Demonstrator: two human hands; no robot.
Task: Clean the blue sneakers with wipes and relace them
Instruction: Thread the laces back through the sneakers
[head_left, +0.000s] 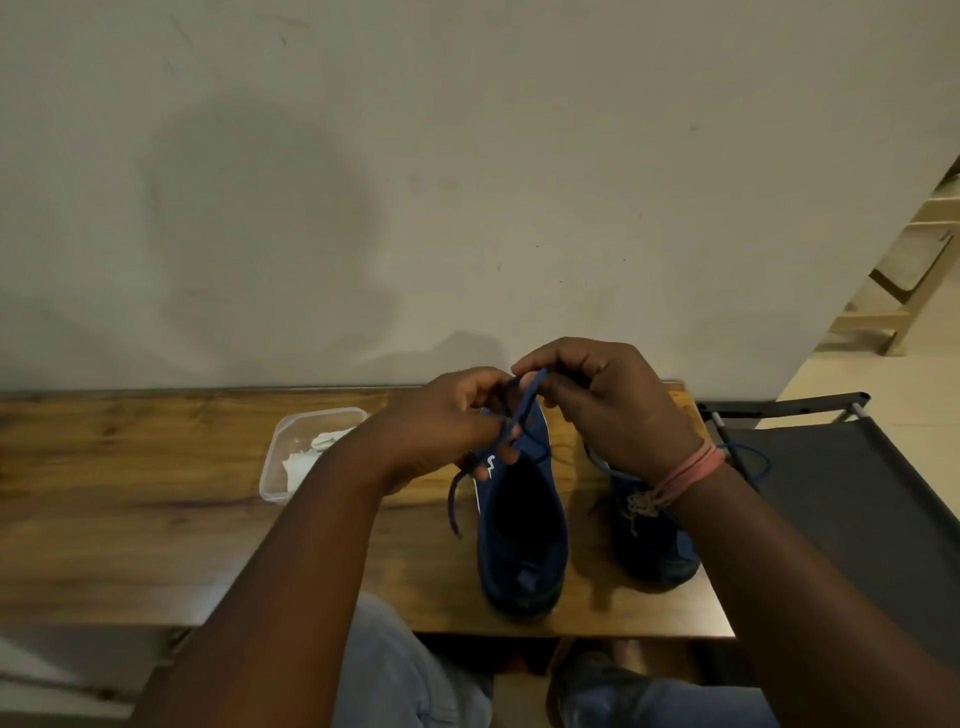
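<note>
Both hands meet above the near sneaker (522, 525): the left hand (447, 431) pinches the blue lace (522, 410), and the right hand (608, 400) (pink threads tied at its wrist) pinches the same lace just opposite. Beneath the right wrist stands the second sneaker (657, 545). Left of the left hand sits a clear tub (275, 467) holding white wipes (306, 457), on the wooden table (130, 493).

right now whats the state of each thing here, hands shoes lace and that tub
left hand: pinching the lace
right hand: pinching the lace
lace: pulled up between both hands, one end hanging loose
near sneaker: upright on the table, being laced
far sneaker: upright, lace loose
plastic tub: lid off, white wipes inside
</note>
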